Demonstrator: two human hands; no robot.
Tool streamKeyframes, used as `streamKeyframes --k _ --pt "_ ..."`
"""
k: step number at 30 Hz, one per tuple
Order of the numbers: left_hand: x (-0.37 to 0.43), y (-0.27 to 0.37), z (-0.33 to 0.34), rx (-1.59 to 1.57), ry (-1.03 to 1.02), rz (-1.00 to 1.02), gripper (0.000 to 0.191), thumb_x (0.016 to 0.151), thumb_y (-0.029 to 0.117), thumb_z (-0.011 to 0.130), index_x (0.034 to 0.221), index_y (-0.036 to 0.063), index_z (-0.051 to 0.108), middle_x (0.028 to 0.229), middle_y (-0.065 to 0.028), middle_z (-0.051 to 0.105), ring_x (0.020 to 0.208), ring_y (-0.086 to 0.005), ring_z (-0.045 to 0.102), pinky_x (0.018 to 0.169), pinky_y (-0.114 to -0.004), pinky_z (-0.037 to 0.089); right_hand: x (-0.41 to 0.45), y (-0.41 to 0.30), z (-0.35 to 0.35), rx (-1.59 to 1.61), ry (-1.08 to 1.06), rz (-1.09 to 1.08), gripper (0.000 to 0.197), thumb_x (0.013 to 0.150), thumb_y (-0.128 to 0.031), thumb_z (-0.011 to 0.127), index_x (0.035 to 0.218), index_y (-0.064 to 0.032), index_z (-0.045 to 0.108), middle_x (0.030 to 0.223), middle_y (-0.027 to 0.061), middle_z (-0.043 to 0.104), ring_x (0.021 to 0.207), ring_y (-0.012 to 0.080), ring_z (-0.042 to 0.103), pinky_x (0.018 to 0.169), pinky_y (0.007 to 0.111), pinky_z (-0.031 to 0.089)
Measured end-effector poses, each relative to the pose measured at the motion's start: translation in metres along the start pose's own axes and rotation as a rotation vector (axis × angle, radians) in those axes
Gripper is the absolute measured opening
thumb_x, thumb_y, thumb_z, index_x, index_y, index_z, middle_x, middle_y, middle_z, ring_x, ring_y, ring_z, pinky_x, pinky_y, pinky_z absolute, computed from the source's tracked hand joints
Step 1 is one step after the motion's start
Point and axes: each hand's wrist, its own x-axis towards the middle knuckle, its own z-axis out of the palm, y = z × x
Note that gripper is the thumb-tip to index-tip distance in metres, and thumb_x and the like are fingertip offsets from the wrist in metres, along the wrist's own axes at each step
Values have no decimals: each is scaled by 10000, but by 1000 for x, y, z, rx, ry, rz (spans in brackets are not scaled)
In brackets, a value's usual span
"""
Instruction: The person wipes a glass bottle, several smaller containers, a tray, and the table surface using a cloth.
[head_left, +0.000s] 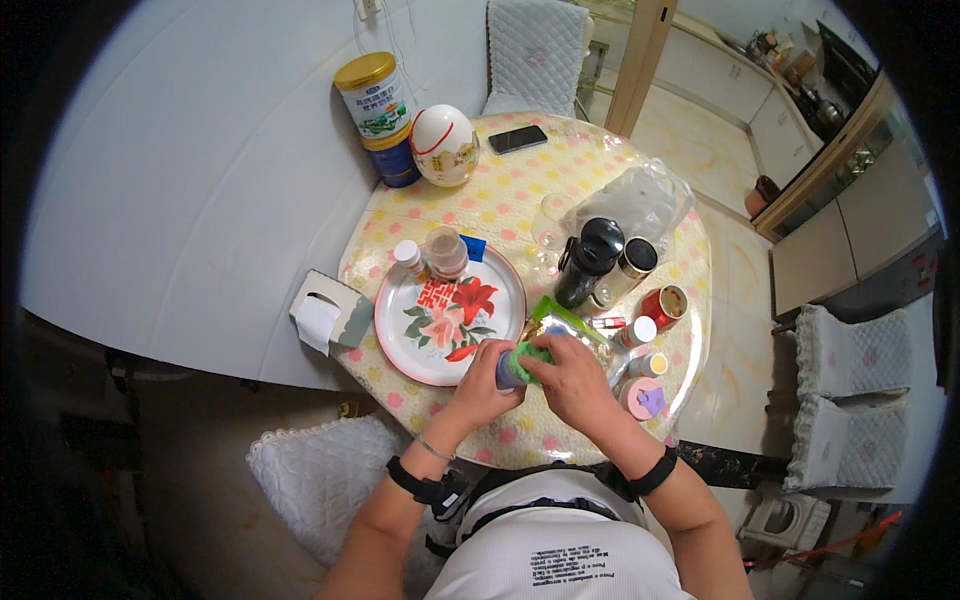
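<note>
My left hand (484, 386) grips a blue-grey cylindrical container (509, 370) tilted over the table's near side. Bright green material (528, 361), possibly a cloth or knitted piece, wraps part of it, and my right hand (574, 375) holds that green part. The container's far end is partly hidden by my fingers. Just beyond my hands lies a green and gold packet (562, 316). To the left is a round enamel tray (390, 330) with a flower pattern; a white-capped bottle (409, 256) and a clear plastic jar (447, 253) stand on it.
Right of my hands stand a black flask (589, 262), a glass bottle (636, 261), a red can (663, 307), white bottles (637, 333) and a pink-lidded container (642, 398). A tissue box (349, 311) sits at the left edge. Farther back are stacked tins (375, 97), a phone (517, 139) and a plastic bag (637, 202).
</note>
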Motion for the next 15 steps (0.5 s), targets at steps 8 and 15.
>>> streamKeyframes --k 8,15 --pt "6 17 1 65 83 105 587 611 52 711 1113 38 405 1055 -157 451 993 -335 476 863 -385 408 -2 -5 -23 -78 -90 204 220 630 -64 618 846 -50 655 866 118 557 785 288 555 650 381 470" --pt "7 25 -9 170 56 100 602 619 67 715 1132 36 400 1066 -161 440 1002 -353 472 838 -404 433 -3 -8 -29 310 -95 218 213 632 -67 628 841 -78 665 833 88 552 796 282 564 662 364 471"
